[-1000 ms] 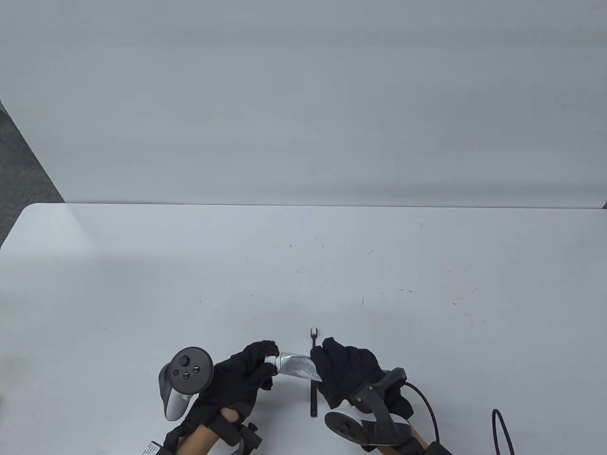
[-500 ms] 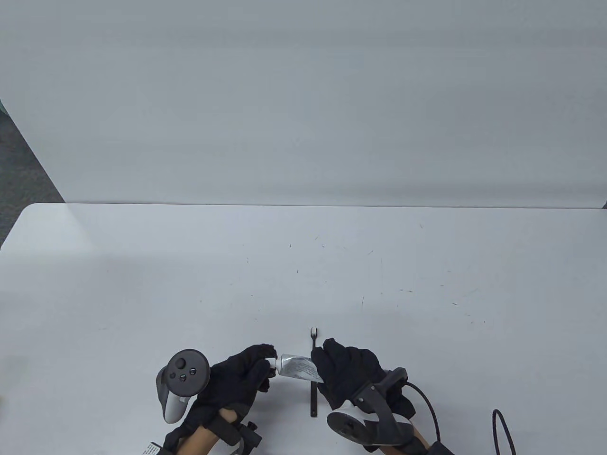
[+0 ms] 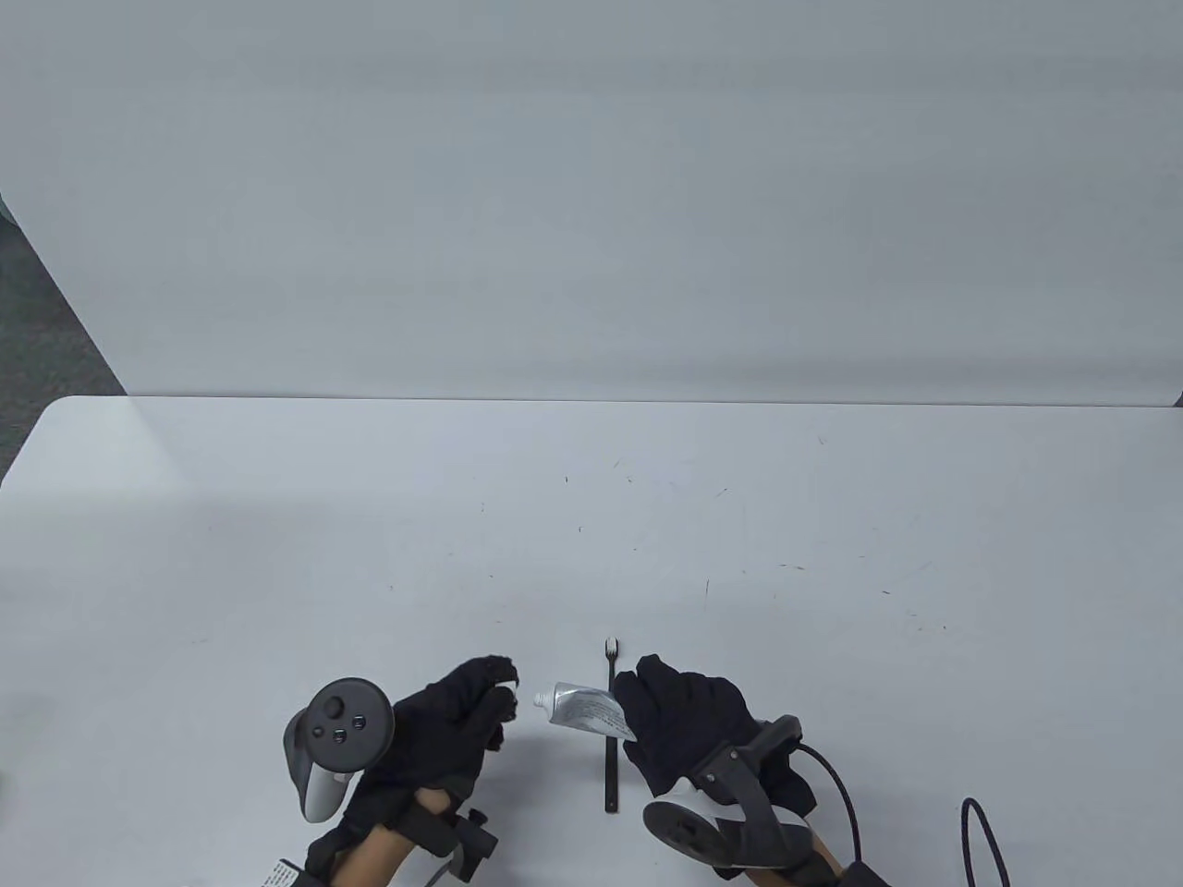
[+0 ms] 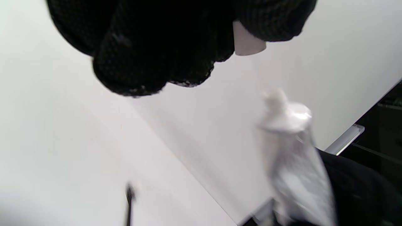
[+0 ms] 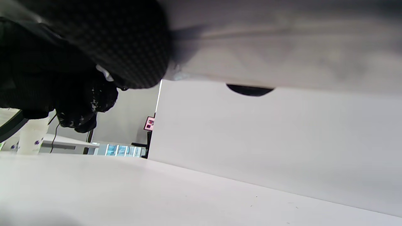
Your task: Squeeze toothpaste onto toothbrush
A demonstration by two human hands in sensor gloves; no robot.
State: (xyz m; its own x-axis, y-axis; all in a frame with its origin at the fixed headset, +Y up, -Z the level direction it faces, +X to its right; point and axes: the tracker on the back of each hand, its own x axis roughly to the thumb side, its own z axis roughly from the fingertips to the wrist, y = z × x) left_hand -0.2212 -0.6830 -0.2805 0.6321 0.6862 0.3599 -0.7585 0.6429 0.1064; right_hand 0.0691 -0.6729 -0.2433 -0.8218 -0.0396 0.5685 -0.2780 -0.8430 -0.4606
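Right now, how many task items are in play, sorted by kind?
Toothpaste tube: 1, held by the right hand
Tube cap: 1, pinched in the left hand
Toothbrush: 1, lying on the table
Total: 3

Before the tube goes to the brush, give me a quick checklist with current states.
1. Cap off the toothpaste tube: ok, the left hand pinches it clear of the nozzle.
2. Tube held: ok, the right hand grips its rear end.
3. Toothbrush reachable: ok, lying on the table, passing under the tube.
4. Bristles facing up: cannot tell.
5. Nozzle over the brush head: not ok, it points left, away from it.
6. Paste on the bristles: cannot tell.
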